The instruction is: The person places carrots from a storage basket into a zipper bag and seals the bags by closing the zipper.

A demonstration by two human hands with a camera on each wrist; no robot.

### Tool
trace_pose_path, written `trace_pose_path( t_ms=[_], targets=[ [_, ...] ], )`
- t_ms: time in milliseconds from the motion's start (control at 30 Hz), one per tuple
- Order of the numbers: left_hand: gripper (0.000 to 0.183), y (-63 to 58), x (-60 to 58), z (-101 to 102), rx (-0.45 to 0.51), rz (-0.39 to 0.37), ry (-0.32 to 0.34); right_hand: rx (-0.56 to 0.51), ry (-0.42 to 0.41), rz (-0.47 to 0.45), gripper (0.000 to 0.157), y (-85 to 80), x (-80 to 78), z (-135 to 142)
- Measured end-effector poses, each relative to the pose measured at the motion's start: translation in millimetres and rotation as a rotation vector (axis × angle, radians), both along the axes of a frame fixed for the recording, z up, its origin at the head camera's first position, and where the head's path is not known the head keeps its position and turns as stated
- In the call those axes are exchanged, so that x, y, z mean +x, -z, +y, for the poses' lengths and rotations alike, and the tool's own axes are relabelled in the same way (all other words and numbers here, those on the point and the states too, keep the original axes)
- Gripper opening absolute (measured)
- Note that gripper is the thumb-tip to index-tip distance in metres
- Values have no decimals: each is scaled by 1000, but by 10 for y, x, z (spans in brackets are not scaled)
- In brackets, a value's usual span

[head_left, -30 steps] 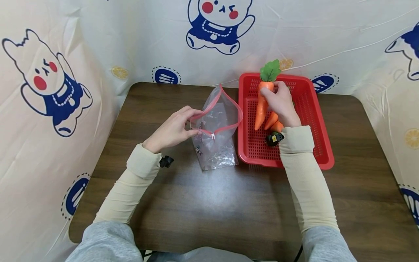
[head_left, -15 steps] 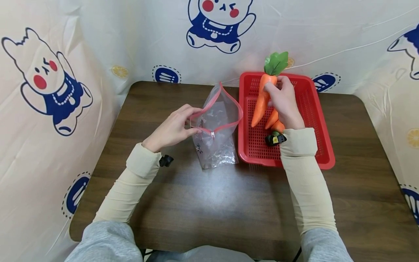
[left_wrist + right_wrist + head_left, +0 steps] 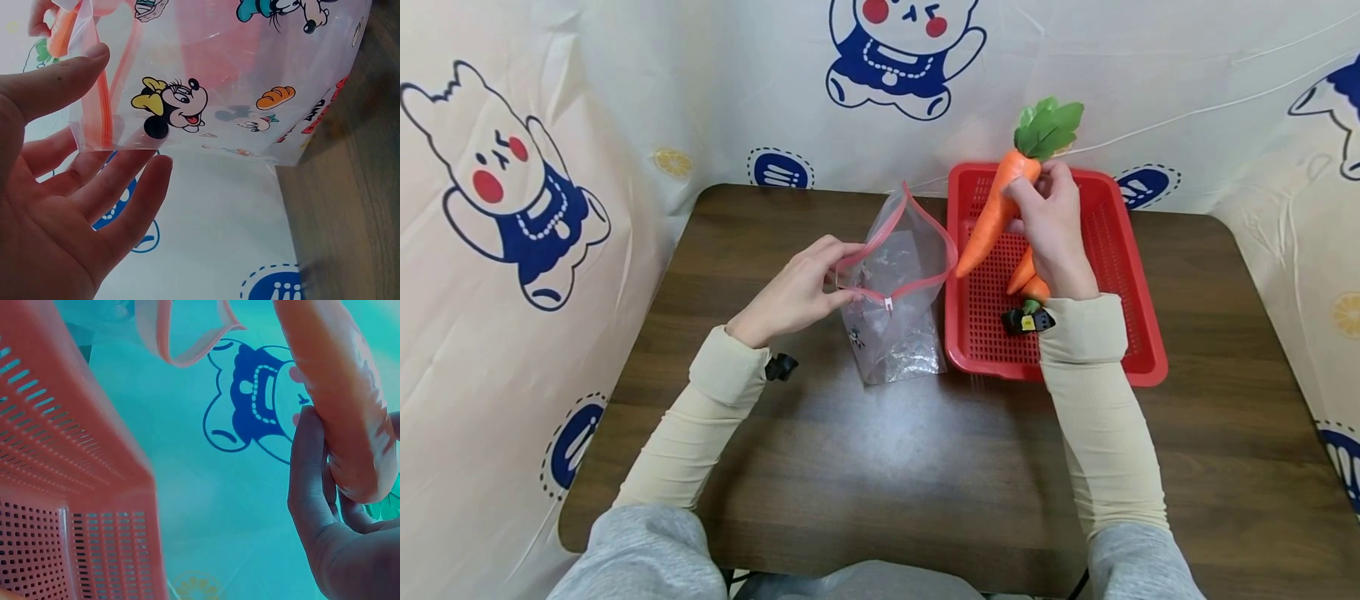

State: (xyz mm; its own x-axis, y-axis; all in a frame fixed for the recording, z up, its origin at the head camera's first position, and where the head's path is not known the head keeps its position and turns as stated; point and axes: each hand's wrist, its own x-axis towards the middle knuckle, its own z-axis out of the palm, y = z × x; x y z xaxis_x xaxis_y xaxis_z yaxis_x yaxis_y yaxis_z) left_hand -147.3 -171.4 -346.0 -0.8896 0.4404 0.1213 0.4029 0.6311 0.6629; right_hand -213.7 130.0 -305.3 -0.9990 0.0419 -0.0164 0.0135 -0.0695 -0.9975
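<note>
My left hand (image 3: 797, 292) holds the left side of a clear zip bag (image 3: 898, 342) by its pink-edged mouth, which gapes. In the left wrist view, the thumb (image 3: 69, 78) lies on one side of the bag's pink zip strip (image 3: 105, 115) and fingers are on the other; cartoon prints cover the plastic. With my right hand (image 3: 1054, 221) I grip a toy carrot (image 3: 992, 218) near its green leaves. It is raised above the basket, tilted, its tip pointing down-left near the bag's mouth. The right wrist view shows fingers around the carrot (image 3: 340, 381).
A red perforated basket (image 3: 1138, 321) stands right of the bag, close against it. Inside lie more orange carrots (image 3: 1024, 273), partly hidden by my right wrist. All this is on a dark wooden table (image 3: 880, 483), with a printed cloth (image 3: 715, 92) hanging behind.
My right hand has lifted the carrot and tilted it, its leaves swinging up-right and its tip moving left toward the bag. My left hand and the bag have stayed about where they were.
</note>
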Motion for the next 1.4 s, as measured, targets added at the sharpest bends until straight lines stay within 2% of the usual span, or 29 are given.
trace_pose_path(
  t_ms=[533,867,1167,1400],
  targets=[
    [61,-26,-2,12,54,20,5,-134,-5,132,42,-58,80,-130],
    [24,-23,-8,18,119,37,20,-134,-5,171,40,-89,113,-204],
    [21,-5,-6,18,140,38,22,-151,-20,184,43,-87,116,-255],
    [21,-7,-2,15,117,54,3,-136,-26,195,47,-86,125,-274]
  ],
)
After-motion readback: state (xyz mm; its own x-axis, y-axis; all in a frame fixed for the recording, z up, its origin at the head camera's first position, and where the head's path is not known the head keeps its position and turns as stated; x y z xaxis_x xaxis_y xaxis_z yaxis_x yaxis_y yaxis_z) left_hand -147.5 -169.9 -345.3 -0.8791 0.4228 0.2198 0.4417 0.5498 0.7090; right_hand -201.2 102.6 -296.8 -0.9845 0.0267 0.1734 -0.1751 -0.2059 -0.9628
